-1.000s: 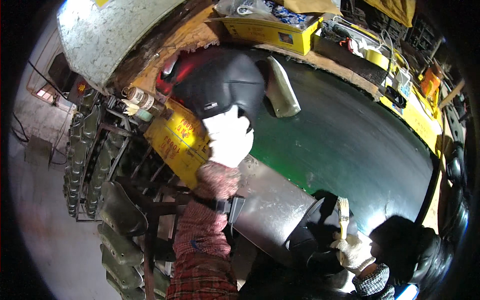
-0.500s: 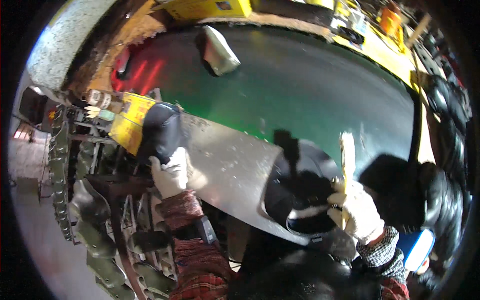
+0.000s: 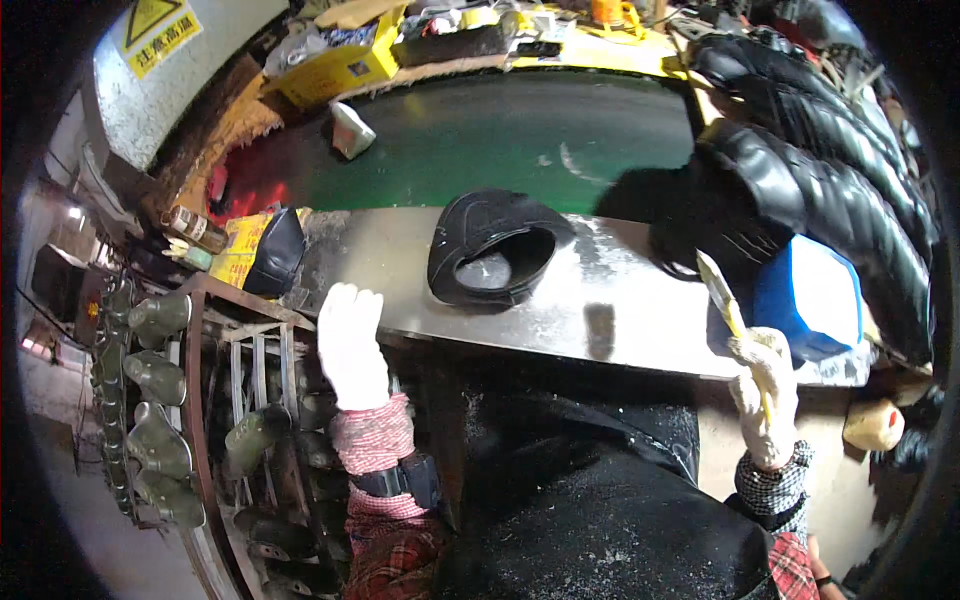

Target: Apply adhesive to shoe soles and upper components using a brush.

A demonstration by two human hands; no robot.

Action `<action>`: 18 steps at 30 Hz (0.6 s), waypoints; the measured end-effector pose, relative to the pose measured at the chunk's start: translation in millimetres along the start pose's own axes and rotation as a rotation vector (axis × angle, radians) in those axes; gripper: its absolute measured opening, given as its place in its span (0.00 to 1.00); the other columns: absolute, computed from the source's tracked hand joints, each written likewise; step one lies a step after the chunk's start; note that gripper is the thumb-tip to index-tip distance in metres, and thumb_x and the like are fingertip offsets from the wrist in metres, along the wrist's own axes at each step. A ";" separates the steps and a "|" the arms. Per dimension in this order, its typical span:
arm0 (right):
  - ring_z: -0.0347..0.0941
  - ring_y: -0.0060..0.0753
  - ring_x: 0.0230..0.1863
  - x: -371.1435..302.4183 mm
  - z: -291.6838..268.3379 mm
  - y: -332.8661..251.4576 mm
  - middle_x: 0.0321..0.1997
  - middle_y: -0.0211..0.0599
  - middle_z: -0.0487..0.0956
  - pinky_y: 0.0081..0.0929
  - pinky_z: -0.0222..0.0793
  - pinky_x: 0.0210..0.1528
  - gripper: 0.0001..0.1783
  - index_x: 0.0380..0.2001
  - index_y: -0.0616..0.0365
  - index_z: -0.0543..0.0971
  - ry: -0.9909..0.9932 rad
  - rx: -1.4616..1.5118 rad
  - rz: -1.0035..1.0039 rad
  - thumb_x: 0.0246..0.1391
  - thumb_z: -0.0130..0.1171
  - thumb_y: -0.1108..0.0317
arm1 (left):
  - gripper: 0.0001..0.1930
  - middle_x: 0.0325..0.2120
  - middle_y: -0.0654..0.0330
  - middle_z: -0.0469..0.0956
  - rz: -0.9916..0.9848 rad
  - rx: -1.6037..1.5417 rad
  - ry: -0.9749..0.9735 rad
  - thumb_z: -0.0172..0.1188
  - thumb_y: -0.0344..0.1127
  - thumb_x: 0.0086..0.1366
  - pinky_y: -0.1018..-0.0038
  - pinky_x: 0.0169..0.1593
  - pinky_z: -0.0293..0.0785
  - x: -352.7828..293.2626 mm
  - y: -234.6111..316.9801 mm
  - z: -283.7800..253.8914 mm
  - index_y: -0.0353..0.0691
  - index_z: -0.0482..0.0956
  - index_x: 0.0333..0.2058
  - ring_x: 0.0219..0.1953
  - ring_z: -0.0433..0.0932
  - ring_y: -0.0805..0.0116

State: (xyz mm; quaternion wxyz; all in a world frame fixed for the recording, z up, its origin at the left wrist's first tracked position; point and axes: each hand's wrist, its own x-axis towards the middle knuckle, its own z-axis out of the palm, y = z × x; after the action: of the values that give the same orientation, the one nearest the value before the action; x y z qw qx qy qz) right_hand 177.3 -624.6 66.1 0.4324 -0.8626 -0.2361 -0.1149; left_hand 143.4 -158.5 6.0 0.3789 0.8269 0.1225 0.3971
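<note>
My left hand, in a white glove, is raised just off the front edge of the metal worktop; its fingers point up and nothing is in them. A black leather shoe upper lies beyond it on a yellow box. My gloved right hand grips a slim brush by its handle, bristles up, beside a blue container with a white side. Between my hands, a black shoe upper rests on the worktop, its opening facing me.
Behind the worktop runs a dark green conveyor belt bearing a pale, wedge-shaped block. Black shiny uppers are heaped at the right. Metal shoe lasts stand on racks at the lower left. A yellow carton sits at the back.
My left hand has let go of the leather upper by the yellow box and drawn back. My right hand, still with the brush, has moved right towards the blue container. The view has shifted.
</note>
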 end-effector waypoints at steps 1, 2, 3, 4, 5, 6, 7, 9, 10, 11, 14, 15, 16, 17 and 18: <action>0.72 0.45 0.47 -18.0 -13.0 5.3 0.46 0.45 0.74 0.38 0.67 0.52 0.16 0.45 0.60 0.78 0.033 -0.052 0.034 0.53 0.59 0.68 | 0.18 0.50 0.51 0.74 -0.126 -0.371 -0.052 0.45 0.34 0.70 0.65 0.59 0.71 2.3 15.1 6.4 0.30 0.70 0.54 0.53 0.74 0.61; 0.72 0.41 0.46 -32.0 -22.9 7.6 0.44 0.43 0.75 0.35 0.68 0.51 0.14 0.44 0.60 0.78 0.093 0.015 0.065 0.53 0.60 0.71 | 0.20 0.54 0.50 0.73 -0.253 -0.741 -0.113 0.47 0.35 0.71 0.66 0.62 0.69 8.4 30.8 14.3 0.29 0.68 0.57 0.57 0.72 0.62; 0.72 0.39 0.46 -47.9 -32.0 10.8 0.44 0.43 0.75 0.34 0.68 0.51 0.13 0.43 0.60 0.78 0.134 0.023 0.107 0.53 0.60 0.73 | 0.20 0.53 0.52 0.73 -0.145 -0.430 -0.199 0.53 0.35 0.68 0.67 0.60 0.70 14.4 52.0 33.7 0.32 0.71 0.56 0.55 0.73 0.63; 0.72 0.37 0.47 -61.4 -41.7 11.3 0.43 0.43 0.75 0.33 0.68 0.51 0.13 0.43 0.60 0.78 0.168 0.026 0.149 0.52 0.60 0.74 | 0.24 0.54 0.52 0.73 -0.175 -0.237 -0.301 0.59 0.37 0.65 0.68 0.59 0.70 22.2 88.7 52.2 0.35 0.70 0.57 0.55 0.73 0.63; 0.72 0.33 0.46 -77.4 -49.2 17.2 0.43 0.41 0.75 0.29 0.68 0.50 0.13 0.43 0.61 0.77 0.187 0.131 0.247 0.52 0.61 0.77 | 0.27 0.54 0.50 0.73 -0.116 -0.128 -0.360 0.64 0.39 0.61 0.67 0.59 0.69 29.2 98.1 74.7 0.36 0.70 0.57 0.55 0.74 0.59; 0.74 0.32 0.43 -83.1 -52.3 15.2 0.41 0.39 0.77 0.28 0.69 0.49 0.12 0.41 0.62 0.78 0.230 0.123 0.257 0.52 0.62 0.76 | 0.30 0.53 0.48 0.73 -0.052 -0.006 -0.408 0.68 0.41 0.58 0.66 0.60 0.69 35.3 107.5 90.1 0.38 0.70 0.57 0.55 0.74 0.56; 0.74 0.30 0.40 -85.0 -57.8 11.8 0.39 0.39 0.77 0.27 0.70 0.46 0.11 0.40 0.64 0.78 0.222 0.097 0.254 0.52 0.62 0.76 | 0.30 0.53 0.48 0.73 -0.040 -0.024 -0.428 0.68 0.41 0.58 0.66 0.60 0.69 39.4 107.2 102.3 0.38 0.70 0.57 0.55 0.74 0.56; 0.75 0.27 0.32 -76.1 -65.1 4.7 0.34 0.38 0.79 0.23 0.71 0.37 0.08 0.37 0.66 0.79 0.304 0.202 0.247 0.53 0.62 0.75 | 0.34 0.53 0.46 0.73 0.282 0.498 -0.530 0.68 0.47 0.53 0.61 0.60 0.68 51.5 94.6 119.9 0.39 0.71 0.57 0.56 0.73 0.50; 0.74 0.25 0.30 -74.9 -73.4 7.4 0.32 0.39 0.79 0.21 0.71 0.33 0.09 0.37 0.67 0.79 0.387 0.182 0.234 0.54 0.62 0.73 | 0.37 0.55 0.45 0.72 0.208 0.554 -0.700 0.65 0.49 0.51 0.59 0.61 0.66 60.3 101.9 127.5 0.37 0.70 0.58 0.57 0.71 0.48; 0.74 0.25 0.30 -69.2 -85.8 8.6 0.31 0.40 0.79 0.20 0.70 0.32 0.12 0.39 0.68 0.78 0.437 0.265 0.206 0.56 0.61 0.70 | 0.34 0.52 0.44 0.74 0.140 0.605 -0.842 0.64 0.48 0.51 0.59 0.59 0.68 63.3 109.0 126.4 0.38 0.72 0.55 0.56 0.72 0.49; 0.72 0.21 0.28 -35.2 -112.0 31.2 0.32 0.39 0.79 0.17 0.66 0.31 0.12 0.44 0.70 0.78 0.747 0.261 0.058 0.62 0.55 0.72 | 0.21 0.47 0.47 0.78 0.168 0.794 -0.933 0.53 0.37 0.61 0.59 0.55 0.71 68.7 56.6 143.5 0.44 0.74 0.53 0.51 0.75 0.48; 0.72 0.18 0.28 -29.2 -128.2 34.5 0.32 0.36 0.79 0.15 0.65 0.30 0.12 0.42 0.68 0.79 0.731 0.137 0.180 0.61 0.57 0.70 | 0.21 0.48 0.47 0.77 0.182 0.639 -0.771 0.53 0.38 0.63 0.60 0.55 0.71 63.8 74.0 141.2 0.44 0.74 0.54 0.51 0.76 0.50; 0.72 0.17 0.29 -26.9 -142.3 39.7 0.30 0.33 0.79 0.15 0.66 0.31 0.12 0.42 0.65 0.80 0.658 0.112 0.362 0.60 0.59 0.68 | 0.21 0.49 0.47 0.77 0.183 0.475 -0.618 0.52 0.40 0.65 0.61 0.56 0.71 57.9 81.4 144.4 0.43 0.73 0.55 0.51 0.76 0.51; 0.72 0.17 0.29 -18.4 -145.3 43.9 0.29 0.29 0.79 0.15 0.67 0.31 0.12 0.42 0.64 0.80 0.634 0.039 0.323 0.60 0.60 0.66 | 0.21 0.49 0.47 0.77 0.205 0.457 -0.635 0.52 0.40 0.65 0.61 0.56 0.71 50.7 62.3 138.2 0.43 0.73 0.55 0.51 0.76 0.51; 0.74 0.22 0.28 -13.5 -146.1 52.4 0.29 0.31 0.80 0.20 0.69 0.32 0.12 0.41 0.61 0.81 0.673 0.044 0.354 0.58 0.62 0.64 | 0.21 0.47 0.49 0.78 0.465 0.522 -0.518 0.53 0.43 0.66 0.62 0.55 0.72 46.7 32.2 123.7 0.40 0.74 0.54 0.48 0.78 0.55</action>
State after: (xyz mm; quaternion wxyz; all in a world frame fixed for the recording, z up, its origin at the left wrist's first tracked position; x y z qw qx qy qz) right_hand 193.1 -772.7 112.0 0.5172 -0.7946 0.0694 -0.3103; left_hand 263.6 -222.4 6.5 0.0758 0.9729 -0.0698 0.2069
